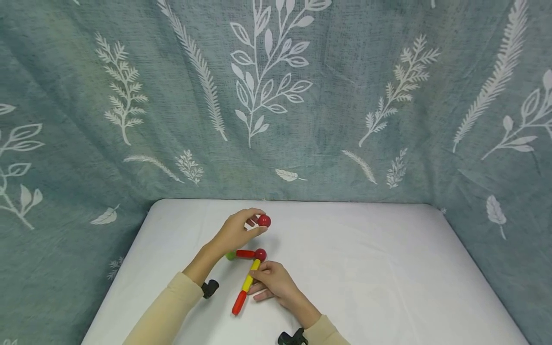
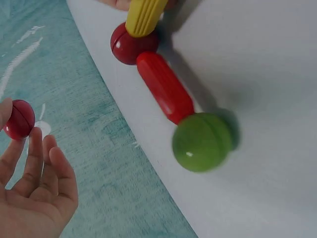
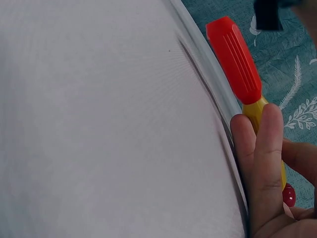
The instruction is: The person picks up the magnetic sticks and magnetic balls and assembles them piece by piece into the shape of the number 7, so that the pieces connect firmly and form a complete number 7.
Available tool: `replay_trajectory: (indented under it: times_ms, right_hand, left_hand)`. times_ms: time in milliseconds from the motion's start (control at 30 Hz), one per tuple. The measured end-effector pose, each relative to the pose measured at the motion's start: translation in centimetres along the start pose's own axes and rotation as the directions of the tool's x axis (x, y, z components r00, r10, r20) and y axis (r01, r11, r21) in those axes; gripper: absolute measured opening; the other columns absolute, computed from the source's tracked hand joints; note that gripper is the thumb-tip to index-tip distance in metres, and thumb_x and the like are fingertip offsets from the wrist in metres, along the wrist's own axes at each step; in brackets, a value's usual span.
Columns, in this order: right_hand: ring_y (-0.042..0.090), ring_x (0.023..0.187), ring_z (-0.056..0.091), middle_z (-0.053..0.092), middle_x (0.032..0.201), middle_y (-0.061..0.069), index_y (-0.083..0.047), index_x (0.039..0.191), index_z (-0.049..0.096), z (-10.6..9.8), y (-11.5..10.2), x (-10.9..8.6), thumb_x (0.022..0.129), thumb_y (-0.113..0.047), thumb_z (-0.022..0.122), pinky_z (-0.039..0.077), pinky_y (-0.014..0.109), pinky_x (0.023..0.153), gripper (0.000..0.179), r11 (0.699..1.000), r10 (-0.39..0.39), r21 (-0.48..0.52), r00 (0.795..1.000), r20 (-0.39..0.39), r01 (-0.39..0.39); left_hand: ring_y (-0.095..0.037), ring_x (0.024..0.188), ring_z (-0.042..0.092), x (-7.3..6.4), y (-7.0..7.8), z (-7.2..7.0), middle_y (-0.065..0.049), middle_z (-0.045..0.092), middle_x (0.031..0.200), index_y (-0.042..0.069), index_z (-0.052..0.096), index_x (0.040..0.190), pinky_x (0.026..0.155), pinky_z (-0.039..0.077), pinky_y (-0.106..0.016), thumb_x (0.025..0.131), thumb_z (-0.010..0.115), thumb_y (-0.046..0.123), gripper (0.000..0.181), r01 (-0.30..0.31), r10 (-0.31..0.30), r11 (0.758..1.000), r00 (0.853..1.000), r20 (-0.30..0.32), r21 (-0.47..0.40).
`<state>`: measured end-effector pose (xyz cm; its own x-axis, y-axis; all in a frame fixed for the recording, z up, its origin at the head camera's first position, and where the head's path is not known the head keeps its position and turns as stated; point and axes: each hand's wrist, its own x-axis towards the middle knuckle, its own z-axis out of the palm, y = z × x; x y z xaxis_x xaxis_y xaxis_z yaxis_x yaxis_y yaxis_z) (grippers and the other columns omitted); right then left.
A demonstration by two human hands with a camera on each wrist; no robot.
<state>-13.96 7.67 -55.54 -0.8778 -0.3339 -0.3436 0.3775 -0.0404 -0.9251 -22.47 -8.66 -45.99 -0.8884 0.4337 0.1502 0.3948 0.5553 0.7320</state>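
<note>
Between the thumb and fingers of my left hand (image 1: pixel 237 231) a loose red ball (image 1: pixel 264 221) is pinched above the table. My right hand (image 1: pixel 276 283) grips a yellow rod (image 1: pixel 247 282) of a joined toy piece. A red rod (image 1: pixel 239 303) continues from the yellow one toward the near side. At the yellow rod's far end sits a second red ball (image 1: pixel 260 254), from which another red rod (image 2: pixel 166 88) runs left to a green ball (image 2: pixel 202 142). In the head view my left hand partly covers that green ball. The right wrist view shows my fingers around the yellow rod.
A white-covered table (image 1: pixel 366 268) lies under both hands, its far edge meeting a green leaf-patterned cloth (image 1: pixel 327 120). Black wrist mounts sit at the left wrist (image 1: pixel 210 289) and the right wrist (image 1: pixel 293 337).
</note>
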Motion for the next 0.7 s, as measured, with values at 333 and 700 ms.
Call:
replay_trajectory:
  times_ms: [333, 700]
  right_hand:
    - [0.033, 0.076, 0.073, 0.071, 0.089, 0.020, 0.005, 0.106, 0.057, -0.2, 0.3, 0.1, 0.097, -0.021, 0.069, 0.057, 0.037, 0.059, 0.030, 1.000, -0.017, 0.000, 1.000, 0.007, 0.017]
    - [0.032, 0.076, 0.073, 0.071, 0.089, 0.020, 0.006, 0.106, 0.057, 0.1, 0.1, 0.2, 0.097, -0.020, 0.068, 0.057, 0.037, 0.059, 0.029, 1.000, -0.015, -0.010, 1.000, -0.001, 0.015]
  left_hand:
    - [-0.018, 0.102, 0.061, -6.8, -0.5, -0.7, 0.005, 0.066, 0.110, 0.015, 0.061, 0.133, 0.081, 0.052, -0.035, 0.094, 0.073, 0.028, 0.043, 0.069, -0.071, 0.996, 0.996, -0.053, -0.049]
    - [-0.010, 0.101, 0.062, -12.6, -2.0, 0.0, 0.011, 0.068, 0.105, 0.013, 0.061, 0.132, 0.082, 0.052, -0.033, 0.093, 0.074, 0.021, 0.042, 0.208, -0.210, 0.978, 0.975, -0.074, -0.030]
